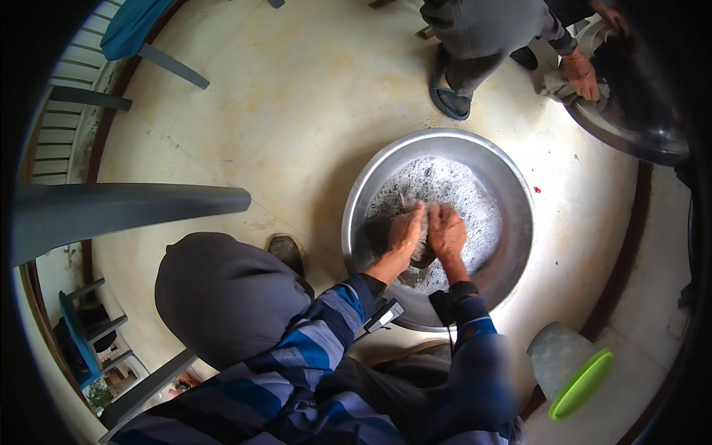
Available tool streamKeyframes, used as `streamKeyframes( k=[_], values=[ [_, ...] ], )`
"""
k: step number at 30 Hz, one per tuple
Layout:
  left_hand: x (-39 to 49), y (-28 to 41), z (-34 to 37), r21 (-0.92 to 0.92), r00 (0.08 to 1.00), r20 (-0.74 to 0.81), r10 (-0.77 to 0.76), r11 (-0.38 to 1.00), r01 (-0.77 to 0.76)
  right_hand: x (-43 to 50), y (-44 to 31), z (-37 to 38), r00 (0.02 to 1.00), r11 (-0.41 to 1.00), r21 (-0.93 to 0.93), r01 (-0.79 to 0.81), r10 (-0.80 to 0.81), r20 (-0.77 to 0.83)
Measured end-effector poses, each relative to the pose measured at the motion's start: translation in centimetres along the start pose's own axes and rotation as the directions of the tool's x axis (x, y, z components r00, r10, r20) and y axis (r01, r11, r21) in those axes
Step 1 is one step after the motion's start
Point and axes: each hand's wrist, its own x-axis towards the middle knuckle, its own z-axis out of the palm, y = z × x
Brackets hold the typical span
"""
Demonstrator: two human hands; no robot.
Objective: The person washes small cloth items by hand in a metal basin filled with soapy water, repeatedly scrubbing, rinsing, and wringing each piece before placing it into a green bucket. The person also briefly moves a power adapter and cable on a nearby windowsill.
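Note:
A wide metal basin stands on the floor before me. White suds cover much of the water in it. Over the middle of the basin, a wet greyish cloth is squeezed between my two hands. My left hand grips it from one side, and my right hand presses against it from the other, knuckles up. Darker water or fabric shows beside my left wrist; which of these it is, I cannot tell. Part of the cloth is hidden by my fingers.
Another person's hand holds a grey cloth at a second metal basin, upper right. That person's sandaled foot is just beyond my basin. A bin with a green rim is lower right. Grey furniture legs reach in from the left.

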Motion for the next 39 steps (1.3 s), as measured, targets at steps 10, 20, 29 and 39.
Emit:
streamKeyframes(
  k=[10,20,29,39],
  values=[
    [0.2,-1.3,-0.7,0.025,0.994,-0.113,-0.012,1.0,0.015,1.3,5.1,3.5,0.978,0.879,0.427,-0.211,0.194,0.081],
    [6.5,-4.8,-3.5,-0.157,0.896,0.377,0.236,0.969,-0.19,-2.3,-5.8,-0.1,0.982,0.964,0.266,0.003,-0.053,0.18],
    [0.5,0.7,0.4,-0.015,0.985,0.094,0.146,0.989,-0.145,2.5,4.3,-0.5,0.974,0.978,-0.033,-0.206,0.201,-0.104],
    [1.7,-3.3,-1.1,-0.126,0.968,-0.231,-0.098,0.99,0.071,1.0,1.4,4.7,0.94,0.821,0.491,-0.291,0.15,0.308]
  ],
)
